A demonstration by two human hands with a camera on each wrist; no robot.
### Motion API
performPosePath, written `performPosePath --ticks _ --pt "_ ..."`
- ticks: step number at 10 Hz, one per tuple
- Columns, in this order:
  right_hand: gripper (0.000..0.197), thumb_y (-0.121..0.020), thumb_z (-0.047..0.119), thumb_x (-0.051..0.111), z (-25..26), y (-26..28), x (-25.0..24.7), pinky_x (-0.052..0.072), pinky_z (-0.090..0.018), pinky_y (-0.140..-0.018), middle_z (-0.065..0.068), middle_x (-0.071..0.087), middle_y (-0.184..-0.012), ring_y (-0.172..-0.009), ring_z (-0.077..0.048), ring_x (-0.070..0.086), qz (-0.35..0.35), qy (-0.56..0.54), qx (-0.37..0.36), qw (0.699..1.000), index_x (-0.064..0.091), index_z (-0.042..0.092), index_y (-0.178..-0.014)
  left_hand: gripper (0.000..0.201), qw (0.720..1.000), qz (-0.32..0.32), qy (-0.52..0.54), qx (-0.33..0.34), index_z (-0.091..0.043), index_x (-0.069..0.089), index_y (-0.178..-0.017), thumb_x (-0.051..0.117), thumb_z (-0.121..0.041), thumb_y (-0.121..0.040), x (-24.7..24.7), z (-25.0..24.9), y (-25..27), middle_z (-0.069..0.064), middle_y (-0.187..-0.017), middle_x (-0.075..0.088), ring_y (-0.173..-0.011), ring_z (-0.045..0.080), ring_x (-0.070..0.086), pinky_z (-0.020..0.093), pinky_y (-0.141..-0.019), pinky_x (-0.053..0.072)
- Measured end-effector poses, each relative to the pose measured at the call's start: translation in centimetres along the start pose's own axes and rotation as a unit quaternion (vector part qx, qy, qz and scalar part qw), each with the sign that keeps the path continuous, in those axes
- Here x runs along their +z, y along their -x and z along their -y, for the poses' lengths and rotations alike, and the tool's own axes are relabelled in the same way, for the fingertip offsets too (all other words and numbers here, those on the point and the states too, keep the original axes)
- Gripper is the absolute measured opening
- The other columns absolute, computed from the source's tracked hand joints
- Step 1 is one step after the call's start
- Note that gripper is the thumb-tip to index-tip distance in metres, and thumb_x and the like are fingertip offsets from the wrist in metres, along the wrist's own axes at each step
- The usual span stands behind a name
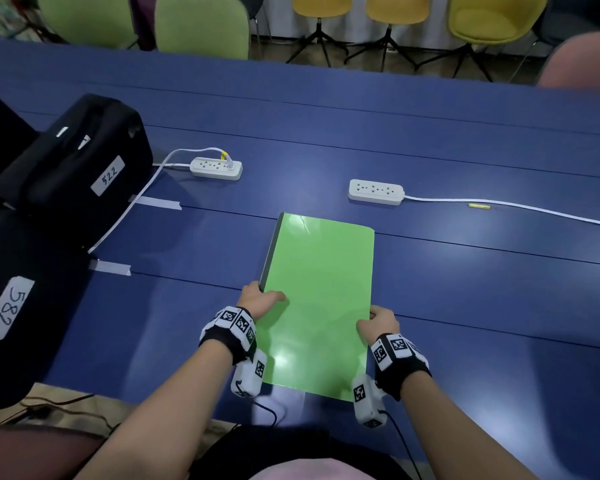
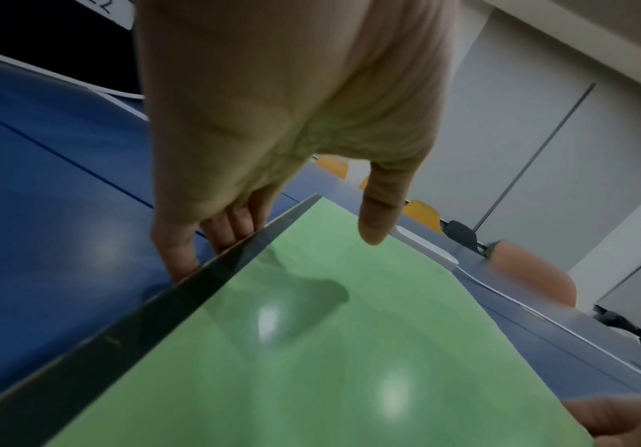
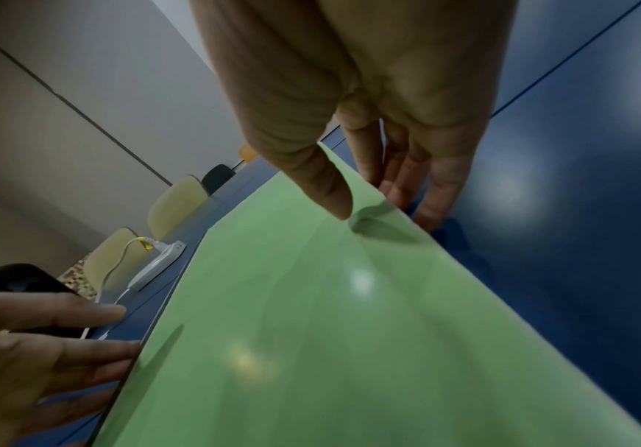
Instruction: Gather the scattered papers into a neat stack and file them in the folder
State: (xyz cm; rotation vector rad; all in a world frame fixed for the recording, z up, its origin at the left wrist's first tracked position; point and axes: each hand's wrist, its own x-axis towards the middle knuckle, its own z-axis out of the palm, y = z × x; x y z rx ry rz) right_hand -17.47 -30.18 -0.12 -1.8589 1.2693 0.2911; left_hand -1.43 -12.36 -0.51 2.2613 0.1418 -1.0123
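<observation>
Both hands flank folder [image 1: 319,299] on desk [image 1: 465,289] | left hand [image 1: 257,301]: thumb on cover, fingers [image 2: 230,226] at spine | right hand [image 1: 381,322]: thumb on top, fingers seemingly curled under edge

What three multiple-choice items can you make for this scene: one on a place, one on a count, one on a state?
1. Where does the green folder lie?
A. on the blue table
B. on a chair
C. on the floor

2. How many white power strips are on the table?
A. one
B. two
C. four

3. The folder is:
A. open
B. closed
C. torn in half

Key: 1 A, blue surface shows around it; 2 B, one strip on the left, one strip on the right; 3 B, only its cover shows, the left hand and right hand at its side edges.
</observation>
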Motion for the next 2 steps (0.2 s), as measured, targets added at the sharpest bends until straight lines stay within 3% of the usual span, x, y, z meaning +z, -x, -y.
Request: performPosePath --ticks 1,2 --pt "0.028 -0.076 0.003 0.052 -0.6 -0.26 0.17 0.047 -0.027 -0.063 -0.022 0.067 -0.088 -0.076 -0.033 0.058 -0.009 -0.016 -0.003 1.0 0.065 0.002 -0.101 0.087 1.0 0.0 0.022 0.007 -0.011 0.032 -0.145 0.071 -0.034 -0.07 0.05 0.49 -0.54 0.009 -0.147 0.035 -0.131 0.029 0.043 0.044 -0.106 0.041" --pt "0.037 -0.079 0.006 0.054 -1.28 -0.31 0.12 0.05 -0.033 -0.083 -0.017 0.069 -0.106 -0.1 -0.033 0.062 -0.011 -0.025 -0.015 1.0 0.063 0.005 -0.114 0.074 0.999 -0.008 0.035 0.022 -0.01 0.036 -0.142 0.068 -0.023 -0.076 -0.33 1.11 -0.01 0.008 -0.144 0.042 -0.127 0.025 0.046 0.035 -0.105 0.039"
